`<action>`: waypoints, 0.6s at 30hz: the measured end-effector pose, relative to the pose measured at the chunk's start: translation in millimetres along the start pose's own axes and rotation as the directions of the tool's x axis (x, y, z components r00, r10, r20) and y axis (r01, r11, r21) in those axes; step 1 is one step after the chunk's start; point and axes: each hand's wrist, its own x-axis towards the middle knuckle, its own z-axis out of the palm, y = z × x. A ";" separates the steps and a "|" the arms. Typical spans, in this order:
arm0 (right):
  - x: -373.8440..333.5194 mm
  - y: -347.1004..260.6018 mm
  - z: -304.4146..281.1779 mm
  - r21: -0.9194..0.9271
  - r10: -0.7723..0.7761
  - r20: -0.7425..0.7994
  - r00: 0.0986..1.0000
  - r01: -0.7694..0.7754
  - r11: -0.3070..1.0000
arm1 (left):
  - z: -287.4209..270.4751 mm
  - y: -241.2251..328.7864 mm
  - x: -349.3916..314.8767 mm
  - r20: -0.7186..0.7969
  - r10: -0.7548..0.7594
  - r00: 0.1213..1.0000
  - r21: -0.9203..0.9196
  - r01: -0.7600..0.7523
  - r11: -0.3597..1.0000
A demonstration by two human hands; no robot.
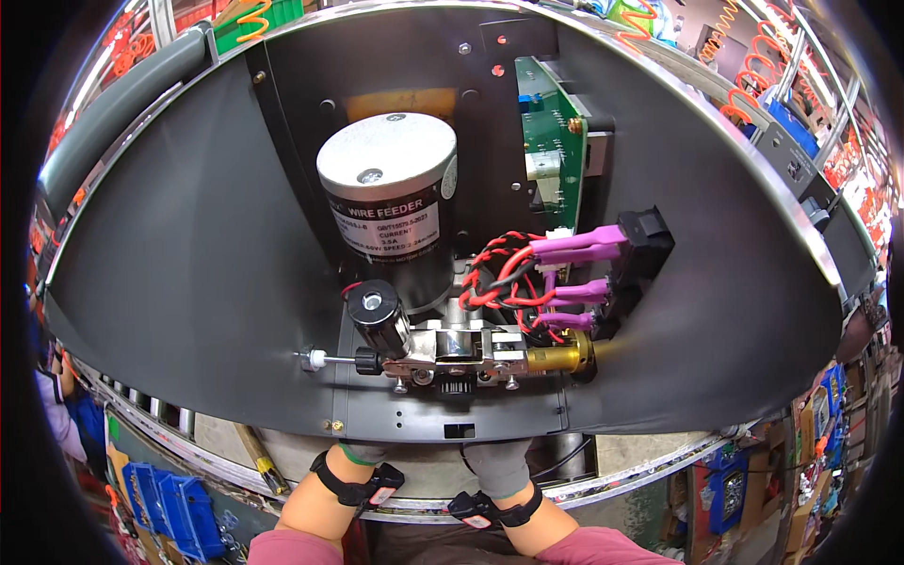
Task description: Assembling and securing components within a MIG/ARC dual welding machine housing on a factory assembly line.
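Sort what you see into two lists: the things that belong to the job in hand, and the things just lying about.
In hand:
left hand and right hand, both gloved, at the lower edge of the black casing
motor
feed mechanism
brass fitting
red and black wires
circuit board

Lying about:
blue bins
orange coiled hoses

Black-and-white label (384, 229) – round motor (388, 184)

Blue bins (174, 504) lower left; orange coiled hoses (753, 71) upper right.
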 end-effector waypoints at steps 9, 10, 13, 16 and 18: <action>-1.6 13.6 2.2 0.140 -0.039 0.005 0.999 0.038 0.989 | 14.7 9.1 16.3 -0.045 -0.001 0.999 -0.469 -0.020 0.883; -6.6 16.1 6.1 0.247 0.061 0.001 0.998 -0.060 0.967 | 18.7 8.5 17.8 -0.050 -0.003 0.999 -0.515 -0.023 0.857; 9.2 1.8 0.1 0.471 0.196 0.037 0.980 -0.191 0.861 | -29.1 -29.0 10.5 0.059 0.257 0.965 -0.241 -0.236 0.941; -2.3 13.5 5.2 0.267 0.162 0.020 0.987 -0.161 0.950 | -8.1 0.9 7.6 0.301 0.321 0.898 0.849 -0.406 0.339; -0.9 10.8 7.7 0.209 0.146 0.016 0.989 -0.147 0.967 | -16.2 -14.8 6.3 0.230 0.383 0.895 0.698 -0.426 0.575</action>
